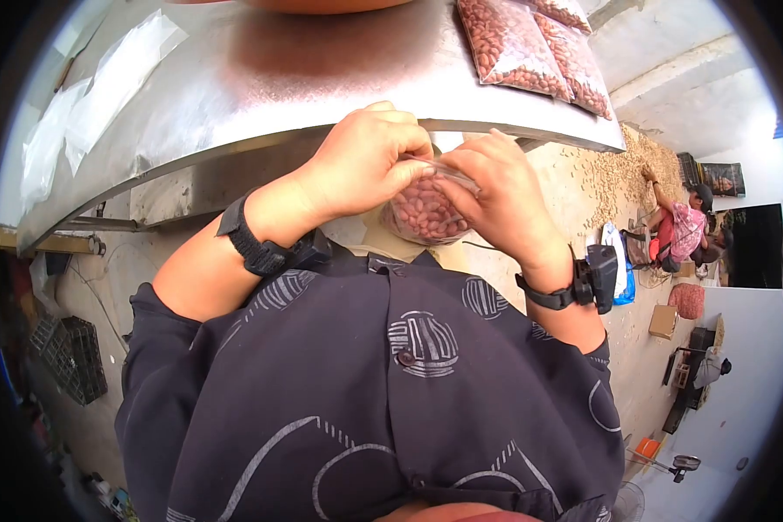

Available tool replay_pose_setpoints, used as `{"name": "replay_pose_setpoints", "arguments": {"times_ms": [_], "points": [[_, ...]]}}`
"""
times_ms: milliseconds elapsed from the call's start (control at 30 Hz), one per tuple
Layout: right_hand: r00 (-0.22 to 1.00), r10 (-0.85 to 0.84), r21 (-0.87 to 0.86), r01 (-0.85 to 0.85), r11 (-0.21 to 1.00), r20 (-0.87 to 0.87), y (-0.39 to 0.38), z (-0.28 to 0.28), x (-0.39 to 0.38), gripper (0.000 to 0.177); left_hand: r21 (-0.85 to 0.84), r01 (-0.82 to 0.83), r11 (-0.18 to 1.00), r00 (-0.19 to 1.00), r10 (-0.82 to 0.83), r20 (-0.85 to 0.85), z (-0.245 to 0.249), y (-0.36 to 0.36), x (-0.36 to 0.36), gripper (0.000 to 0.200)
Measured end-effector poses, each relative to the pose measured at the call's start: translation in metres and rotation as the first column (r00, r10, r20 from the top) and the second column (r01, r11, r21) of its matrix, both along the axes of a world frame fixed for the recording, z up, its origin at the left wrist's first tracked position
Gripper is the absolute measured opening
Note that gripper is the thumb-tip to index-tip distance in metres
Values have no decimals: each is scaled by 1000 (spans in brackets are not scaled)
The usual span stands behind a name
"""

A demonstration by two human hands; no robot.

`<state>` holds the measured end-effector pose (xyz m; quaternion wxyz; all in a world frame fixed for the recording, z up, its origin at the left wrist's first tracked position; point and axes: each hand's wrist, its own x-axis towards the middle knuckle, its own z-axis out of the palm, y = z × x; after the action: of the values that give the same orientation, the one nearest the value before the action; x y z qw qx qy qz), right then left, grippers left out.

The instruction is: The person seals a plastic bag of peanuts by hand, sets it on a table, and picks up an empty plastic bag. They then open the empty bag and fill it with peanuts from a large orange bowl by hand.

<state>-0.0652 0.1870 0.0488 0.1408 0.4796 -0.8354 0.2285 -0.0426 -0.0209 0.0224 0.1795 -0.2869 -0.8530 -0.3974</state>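
A clear plastic bag of reddish peanuts (424, 211) hangs between my hands, just in front of my shirt and by the near edge of the metal table. My left hand (370, 155) pinches the bag's top edge with thumb and fingers closed. On the other side, my right hand (494, 184) grips the same edge, its thumb pressed against the plastic. The bag's mouth is drawn flat between the two hands, and the peanuts sit in its lower part.
Filled peanut bags (531, 52) lie on the metal table (183, 104) at its right end. Empty plastic bags (104, 91) lie at the left. A bowl's rim (331, 3) shows at the top. Rightward, a person (683, 226) sits by peanuts spread on the floor (600, 178). Black crates (70, 357) stand lower left.
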Motion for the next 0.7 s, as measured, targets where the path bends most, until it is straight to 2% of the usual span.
{"name": "replay_pose_setpoints", "arguments": {"times_ms": [100,200,300,400,700], "points": [[997,-18,47,15,999,72,-1,-3,-2,12,-35,8,999,999,-9,-34,0,1,1,11],[999,-38,18,38,999,8,8,-7,-1,11,-69,-9,998,1000,7,-30,2,-1,4,11],[998,-68,65,66,996,15,23,-5,-2,10,-73,-25,997,999,23,-26,0,-8,4,10],[997,-74,57,74,996,-13,43,-5,-4,11,-74,-30,997,1000,29,-4,0,-11,5,10],[985,-150,-20,152,988,85,90,-18,-9,9,-130,-45,991,997,52,49,2,-13,6,14]]}}
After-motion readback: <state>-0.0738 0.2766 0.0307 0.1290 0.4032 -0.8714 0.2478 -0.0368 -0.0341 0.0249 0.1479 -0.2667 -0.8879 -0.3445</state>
